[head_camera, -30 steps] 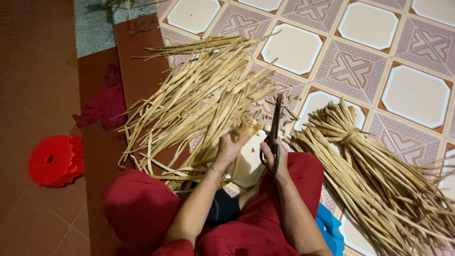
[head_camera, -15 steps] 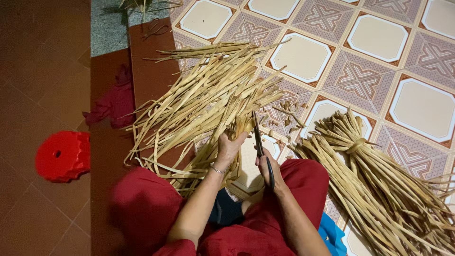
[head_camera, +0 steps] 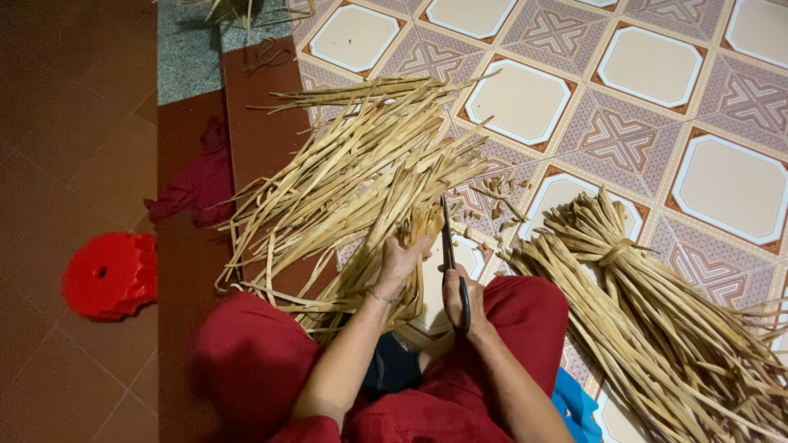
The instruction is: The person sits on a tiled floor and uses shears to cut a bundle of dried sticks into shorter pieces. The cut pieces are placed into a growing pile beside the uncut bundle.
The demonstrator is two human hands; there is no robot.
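1. Nearest the camera: the person sits on the floor point(head_camera: 525, 98), red trousers point(head_camera: 254, 361) spread to either side, a blue item point(head_camera: 579, 406) by the right knee.
2. Left hand point(head_camera: 400, 261): closed around the near ends of a small bunch of strips point(head_camera: 419, 226). The grip is as it was half a second ago; the hand has hardly moved.
3. Right hand point(head_camera: 456, 297): fingers through the handles of the scissors point(head_camera: 450, 250), closed on them. The blades point away from the person and lie just beside the gripped ends, touching or nearly so. Blade gap is too thin to judge.
4. Change: a second ago the scissors sat tilted and further right; they now stand nearly straight and closer to the left hand. Judgement: the tool is being lined up on the strip ends, so a trim looks in hand.
5. Small cut bits point(head_camera: 497, 193) lie scattered just beyond the blades.
6. Left and beyond: the loose pile point(head_camera: 353, 172) fans outward over the dark mat point(head_camera: 254, 123).
7. Right: a tied bundle point(head_camera: 657, 312), well apart from both hands, bound near its far end.
8. Far left: a red stool point(head_camera: 111, 275) and a red cloth point(head_camera: 197, 184), both untouched.
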